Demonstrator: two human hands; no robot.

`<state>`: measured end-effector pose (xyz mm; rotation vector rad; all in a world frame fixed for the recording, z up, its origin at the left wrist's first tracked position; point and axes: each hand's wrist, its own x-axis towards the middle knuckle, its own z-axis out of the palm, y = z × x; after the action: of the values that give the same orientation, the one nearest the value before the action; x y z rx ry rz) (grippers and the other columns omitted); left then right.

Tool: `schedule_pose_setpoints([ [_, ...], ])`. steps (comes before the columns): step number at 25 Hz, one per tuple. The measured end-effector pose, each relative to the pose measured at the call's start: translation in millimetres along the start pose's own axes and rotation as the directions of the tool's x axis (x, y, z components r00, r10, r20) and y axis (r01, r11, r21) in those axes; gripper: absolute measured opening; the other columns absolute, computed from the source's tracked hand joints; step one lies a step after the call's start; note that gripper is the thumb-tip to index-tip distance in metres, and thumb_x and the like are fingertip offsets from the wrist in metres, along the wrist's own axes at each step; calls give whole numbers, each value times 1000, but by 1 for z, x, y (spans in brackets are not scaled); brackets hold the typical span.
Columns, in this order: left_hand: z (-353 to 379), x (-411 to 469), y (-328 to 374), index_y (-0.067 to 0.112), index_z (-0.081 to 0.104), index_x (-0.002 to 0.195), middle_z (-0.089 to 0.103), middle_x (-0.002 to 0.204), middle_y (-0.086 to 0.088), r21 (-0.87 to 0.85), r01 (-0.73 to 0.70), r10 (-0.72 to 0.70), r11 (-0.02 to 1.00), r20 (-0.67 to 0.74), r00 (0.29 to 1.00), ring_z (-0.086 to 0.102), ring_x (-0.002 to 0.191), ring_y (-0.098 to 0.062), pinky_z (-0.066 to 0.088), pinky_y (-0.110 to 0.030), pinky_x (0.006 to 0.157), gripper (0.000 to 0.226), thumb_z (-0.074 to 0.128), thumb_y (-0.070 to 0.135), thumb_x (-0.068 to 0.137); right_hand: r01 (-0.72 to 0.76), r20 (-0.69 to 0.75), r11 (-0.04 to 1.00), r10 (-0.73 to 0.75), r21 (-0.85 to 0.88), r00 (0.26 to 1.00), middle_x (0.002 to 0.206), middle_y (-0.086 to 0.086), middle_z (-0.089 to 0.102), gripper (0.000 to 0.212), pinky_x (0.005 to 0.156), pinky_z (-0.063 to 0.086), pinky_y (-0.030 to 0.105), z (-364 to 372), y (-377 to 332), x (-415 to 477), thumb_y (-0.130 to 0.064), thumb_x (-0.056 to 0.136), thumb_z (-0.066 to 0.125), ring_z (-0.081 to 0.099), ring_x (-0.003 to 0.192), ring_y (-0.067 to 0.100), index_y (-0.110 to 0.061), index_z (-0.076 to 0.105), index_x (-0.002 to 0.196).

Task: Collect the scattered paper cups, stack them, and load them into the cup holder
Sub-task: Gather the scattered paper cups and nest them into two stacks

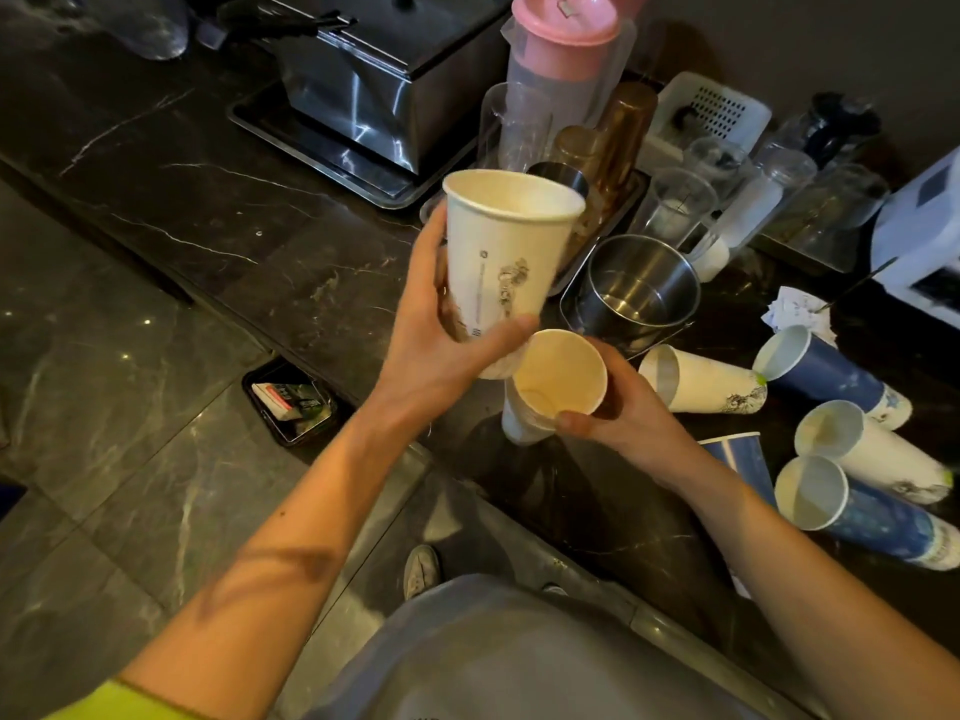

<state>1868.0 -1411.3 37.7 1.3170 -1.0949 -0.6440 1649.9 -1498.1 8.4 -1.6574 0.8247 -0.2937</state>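
1. Paper cup [498, 257], tall, white and printed, sits in the left hand [441, 350]; fingers and thumb curl round its lower wall; its base hangs just above another cup's mouth, probably for nesting.
2. The right hand [623, 407] grips that second white paper cup [556, 379] near the rim, mouth tilted upward to receive the first.
3. Beside the right arm, a fallen white cup [701, 379] and blue paper cups [831, 376] lie on the dark marble counter [260, 241], seemingly within reach.
4. A round steel pot [639, 288] stands behind; I cannot tell which item is the holder.
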Motion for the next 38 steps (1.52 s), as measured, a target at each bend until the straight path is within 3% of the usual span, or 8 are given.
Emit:
schedule_pose_setpoints([
  [3, 21, -5, 6, 9, 27, 148, 51, 139, 1, -19, -25, 26, 1000, 27, 999, 51, 132, -13, 50, -32, 101, 100, 87, 29, 70, 35, 73, 997, -40, 70, 996, 135, -22, 52, 91, 94, 48, 16, 0, 2, 0, -49, 58, 89, 49, 125, -4, -54, 40, 134],
  [9, 42, -24, -25, 32, 29, 144, 50, 126, 33, 122, 114, -141, 986, 248, 958, 46, 124, 14, 41, -5, 93, 96, 88, 25, 70, -32, -24, 994, 29, -107, 999, 126, -35, 53, 76, 97, 44, 27, -4, 19, -8, -39, 73, 83, 49, 119, -12, -57, 39, 131],
  [14, 50, -33, -35, 23, 24, 152, 49, 135, 22, 103, 85, -110, 991, 277, 955, 47, 130, -1, 38, -16, 106, 109, 91, 24, 66, -25, -55, 978, 14, -206, 998, 140, -10, 53, 76, 107, 43, 39, -16, 24, -17, -34, 81, 78, 48, 130, 8, -32, 37, 145],
  [18, 47, -40, -39, 37, 6, 155, 44, 133, 37, 185, 92, -140, 978, 263, 955, 42, 131, 8, 31, -13, 111, 124, 91, 33, 64, 15, -2, 970, -16, -242, 1000, 135, -10, 57, 72, 103, 44, 31, -26, 25, -20, -26, 84, 75, 51, 126, 2, -35, 38, 145],
  [24, 55, -49, -39, 42, 25, 149, 41, 144, 25, 214, 151, -183, 965, 140, 973, 38, 136, 2, 33, -39, 117, 107, 85, 49, 61, 2, -500, 898, -246, -439, 830, 108, -18, 63, 39, 93, 53, 36, -86, 52, -20, -24, 84, 73, 59, 104, 0, -38, 56, 116],
  [29, 59, -54, -42, 46, 29, 141, 42, 131, 42, 202, 174, -200, 964, 116, 973, 41, 130, 10, 35, -15, 107, 96, 82, 51, 61, -252, -303, 631, 29, -734, 953, 144, 6, 43, 102, 105, 37, 46, -116, 79, 1, -45, 62, 88, 41, 133, 27, -19, 33, 145],
  [33, 61, -54, -42, 54, 31, 136, 43, 130, 42, 182, 187, -205, 965, 83, 975, 41, 128, 14, 35, -2, 97, 94, 84, 51, 59, -247, -264, 449, 27, -858, 964, 140, 7, 47, 102, 100, 40, 50, -118, 82, 11, -42, 62, 88, 45, 128, 31, -24, 32, 145],
  [38, 65, -51, -44, 41, 36, 142, 46, 133, 33, 162, 200, -212, 966, 58, 976, 43, 129, 8, 40, -25, 108, 97, 86, 50, 58, -114, -314, 686, -174, -719, 933, 133, -1, 49, 90, 92, 38, 39, -130, 75, -21, -45, 64, 87, 43, 123, 17, -34, 36, 138],
])
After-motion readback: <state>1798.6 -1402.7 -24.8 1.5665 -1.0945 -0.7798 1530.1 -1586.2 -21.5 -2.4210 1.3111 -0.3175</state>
